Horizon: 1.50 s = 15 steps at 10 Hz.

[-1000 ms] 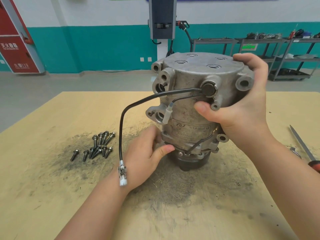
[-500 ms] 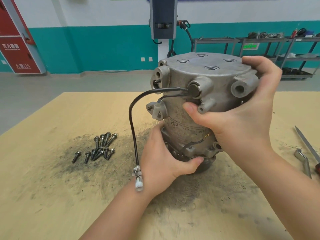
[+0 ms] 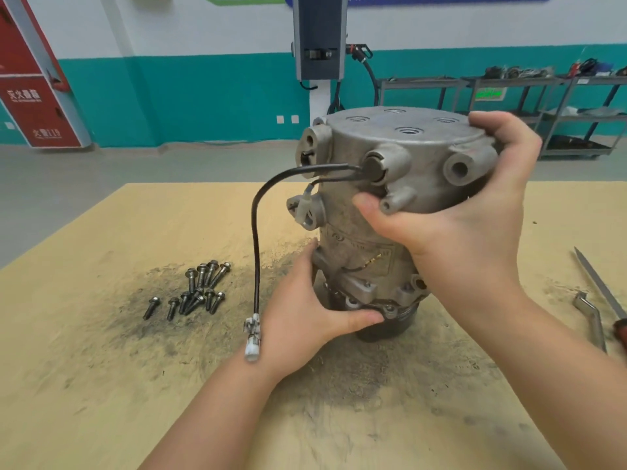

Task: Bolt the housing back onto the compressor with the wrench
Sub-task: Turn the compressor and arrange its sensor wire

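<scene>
Compressor (image 3: 383, 212) gripped upright; bolts (image 3: 196, 286) left, wrench (image 3: 592, 317) right.

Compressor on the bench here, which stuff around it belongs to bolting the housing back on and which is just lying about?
For the job:
compressor, held by the left hand and right hand
housing
loose bolts
wrench

Lying about:
screwdriver
dangling cable with white connector
shelves behind

Workshop: soot-stained bench (image 3: 101, 385), loose bolts (image 3: 195, 288), metal racks (image 3: 509, 96) of parts along teal-banded wall (image 3: 186, 96), red fire cabinet (image 3: 34, 106).
</scene>
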{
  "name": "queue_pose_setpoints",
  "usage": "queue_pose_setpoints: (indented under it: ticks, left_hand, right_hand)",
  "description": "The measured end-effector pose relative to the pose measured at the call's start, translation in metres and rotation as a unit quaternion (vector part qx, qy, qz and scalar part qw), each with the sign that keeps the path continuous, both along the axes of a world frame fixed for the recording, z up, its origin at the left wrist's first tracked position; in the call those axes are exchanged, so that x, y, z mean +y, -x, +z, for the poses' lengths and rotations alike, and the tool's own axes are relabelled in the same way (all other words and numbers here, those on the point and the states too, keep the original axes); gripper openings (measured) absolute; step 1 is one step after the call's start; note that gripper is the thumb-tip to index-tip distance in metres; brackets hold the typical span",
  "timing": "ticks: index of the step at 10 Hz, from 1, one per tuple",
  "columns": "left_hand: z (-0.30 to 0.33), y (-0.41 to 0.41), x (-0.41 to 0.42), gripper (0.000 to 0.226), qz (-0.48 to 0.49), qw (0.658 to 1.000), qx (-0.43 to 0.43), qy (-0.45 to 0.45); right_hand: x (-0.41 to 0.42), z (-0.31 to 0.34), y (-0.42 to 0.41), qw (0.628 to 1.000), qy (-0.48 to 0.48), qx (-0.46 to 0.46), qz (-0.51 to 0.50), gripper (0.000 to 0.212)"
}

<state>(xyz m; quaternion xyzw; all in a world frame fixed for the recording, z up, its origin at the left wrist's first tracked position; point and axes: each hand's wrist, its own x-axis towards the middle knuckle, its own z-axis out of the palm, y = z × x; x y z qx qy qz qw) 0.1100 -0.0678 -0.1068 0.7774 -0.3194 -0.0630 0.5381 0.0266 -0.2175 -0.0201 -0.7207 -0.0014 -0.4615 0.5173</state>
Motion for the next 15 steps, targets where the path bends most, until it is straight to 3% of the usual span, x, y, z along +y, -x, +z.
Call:
queue_pose_setpoints:
  ticks: [1,2,4,6,7,8,9,10,12,14,15]
  left_hand:
    - [-0.004,0.005,-0.002,0.105,0.033,0.999,0.019,0.006]
    - [-0.007,0.009,-0.004,0.113,0.055,0.998,0.026,0.006]
    - [-0.007,0.012,-0.008,0.096,0.089,0.996,0.012,-0.007]
    - [0.006,0.0,0.008,0.101,0.101,0.977,-0.129,-0.138]
    - [0.015,-0.01,0.022,0.082,0.075,0.963,-0.197,-0.167]
    - [0.02,-0.009,0.023,0.054,0.036,0.952,-0.219,-0.211]
    - [0.018,-0.003,0.019,0.039,0.025,0.966,-0.191,-0.173]
    - [0.014,-0.002,0.017,0.027,0.018,0.978,-0.173,-0.117]
    - [0.009,-0.007,0.017,0.035,-0.008,0.986,-0.157,-0.057]
    - [0.008,-0.007,0.014,0.039,0.0,0.978,-0.197,-0.061]
    - [0.012,-0.008,0.014,0.027,0.006,0.98,-0.189,-0.059]
  right_hand:
    - [-0.001,-0.001,-0.003,1.0,-0.004,0.014,0.002,0.1]
    - [0.001,-0.004,-0.005,1.0,-0.008,0.011,0.009,0.1]
    - [0.001,-0.007,-0.008,1.0,0.007,0.021,0.006,0.098]
    - [-0.004,-0.012,-0.011,0.996,0.085,0.038,-0.009,0.096]
    - [-0.013,-0.013,-0.014,0.997,0.065,-0.034,0.021,0.09]
    - [-0.028,-0.01,-0.016,0.993,0.065,-0.019,0.094,0.098]
    - [-0.033,-0.009,-0.018,0.991,0.06,-0.01,0.118,0.1]
    - [-0.035,-0.012,-0.02,0.991,0.067,-0.014,0.114,0.088]
    - [-0.036,-0.016,-0.022,0.992,0.049,-0.02,0.118,0.084]
    - [-0.039,-0.011,-0.02,0.992,0.042,-0.005,0.116,0.083]
    - [-0.029,-0.011,-0.017,0.997,0.035,-0.017,0.071,0.084]
